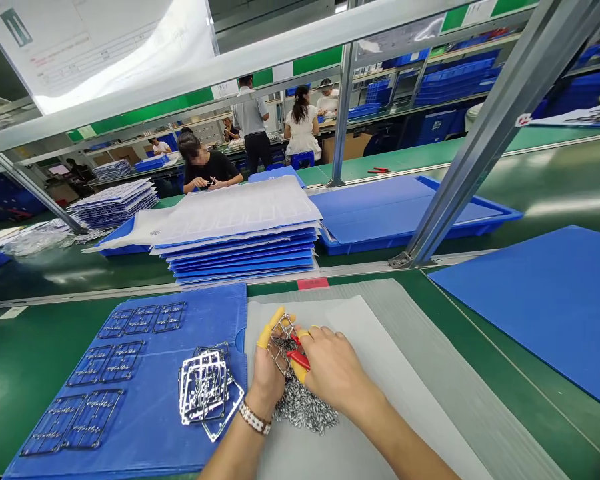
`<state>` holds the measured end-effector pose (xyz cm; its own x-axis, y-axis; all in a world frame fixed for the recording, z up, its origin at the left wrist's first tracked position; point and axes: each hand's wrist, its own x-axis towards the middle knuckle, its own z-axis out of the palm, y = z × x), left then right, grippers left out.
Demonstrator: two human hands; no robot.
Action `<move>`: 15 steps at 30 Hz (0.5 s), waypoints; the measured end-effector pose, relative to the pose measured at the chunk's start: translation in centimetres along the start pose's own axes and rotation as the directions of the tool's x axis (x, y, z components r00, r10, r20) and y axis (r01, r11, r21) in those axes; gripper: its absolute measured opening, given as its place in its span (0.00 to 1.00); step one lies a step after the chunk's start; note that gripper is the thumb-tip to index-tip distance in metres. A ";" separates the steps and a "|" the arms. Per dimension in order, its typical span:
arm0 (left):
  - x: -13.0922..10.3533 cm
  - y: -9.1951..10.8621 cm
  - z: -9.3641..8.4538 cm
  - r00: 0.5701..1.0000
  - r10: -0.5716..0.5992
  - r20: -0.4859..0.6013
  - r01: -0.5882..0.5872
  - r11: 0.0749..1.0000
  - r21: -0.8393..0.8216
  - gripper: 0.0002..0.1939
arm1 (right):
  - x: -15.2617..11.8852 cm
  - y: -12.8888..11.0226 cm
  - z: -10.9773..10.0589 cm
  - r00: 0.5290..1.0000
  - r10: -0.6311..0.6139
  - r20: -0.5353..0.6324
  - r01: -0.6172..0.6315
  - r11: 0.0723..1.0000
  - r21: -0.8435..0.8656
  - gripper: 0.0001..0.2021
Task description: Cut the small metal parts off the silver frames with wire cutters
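Note:
My left hand (267,377), with yellow finger cots, is closed around the edge of a small square metal frame (286,323). In my right hand (333,363), also with yellow finger cots, are red-handled pliers (299,360); their jaws are at the frame and hard to make out. Just below both hands lies a heap of small shiny metal pieces (307,410) on grey sheet material (380,400). To the left, a loose pile of square frames (207,387) rests on a blue sheet (155,427), where several thin dark frames (95,420) lie in rows.
Behind the work surface stands a tall stack of blue and white sheets (240,233), beside a blue tray (380,207). A metal post (470,153) slants up at the right, near another blue sheet (545,300). Several people work at benches farther back.

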<state>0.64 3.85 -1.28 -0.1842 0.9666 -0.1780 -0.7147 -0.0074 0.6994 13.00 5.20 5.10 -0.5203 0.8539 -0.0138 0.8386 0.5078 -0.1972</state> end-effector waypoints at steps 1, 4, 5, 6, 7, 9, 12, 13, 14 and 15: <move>0.0 0.0 0.1 1.000 -0.008 -0.003 0.008 1.000 -0.021 0.22 | 0.0 0.0 0.0 1.000 -0.005 0.001 0.005 1.000 0.005 0.16; 0.1 0.1 0.3 0.999 -0.035 0.005 0.036 0.996 -0.087 0.20 | 0.2 0.0 -0.1 1.000 -0.011 0.005 0.011 1.000 0.013 0.12; 0.2 0.2 0.3 0.999 -0.044 0.008 0.044 0.993 -0.106 0.19 | 0.3 0.0 -0.1 1.000 -0.011 0.004 0.011 1.000 0.015 0.11; 0.2 0.2 0.4 0.999 -0.051 0.009 0.052 0.991 -0.120 0.19 | 0.3 0.0 -0.1 1.000 -0.011 0.002 0.011 1.000 0.017 0.10; 0.2 0.3 0.4 0.998 -0.055 0.010 0.056 0.990 -0.129 0.18 | 0.3 0.0 -0.1 1.000 -0.010 0.002 0.010 1.000 0.017 0.10; 0.2 0.2 0.4 0.999 -0.052 0.011 0.053 0.990 -0.130 0.19 | 0.4 -0.1 -0.2 1.000 -0.008 0.004 0.008 1.000 0.012 0.11; 0.3 0.0 0.0 0.999 -0.029 0.019 0.031 0.993 -0.115 0.20 | 0.5 -0.3 -0.1 1.000 -0.005 0.010 0.005 1.000 0.000 0.12; 0.3 -0.1 -0.1 1.000 -0.017 0.017 0.019 0.994 -0.105 0.21 | 0.5 -0.4 -0.1 1.000 -0.001 0.011 0.001 1.000 -0.005 0.13; 0.4 -0.2 -0.3 1.000 -0.005 0.013 0.006 0.996 -0.090 0.21 | 0.5 -0.4 0.0 1.000 0.002 0.010 -0.002 1.000 -0.012 0.14; 0.4 -0.3 -0.4 1.000 0.007 0.006 -0.006 0.997 -0.075 0.22 | 0.5 -0.5 0.1 1.000 0.005 0.010 -0.005 1.000 -0.020 0.15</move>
<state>0.50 4.15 -1.85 -0.1845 0.9682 -0.1690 -0.7621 -0.0324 0.6466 12.28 5.37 5.12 -0.5176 0.8553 -0.0243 0.8442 0.5058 -0.1774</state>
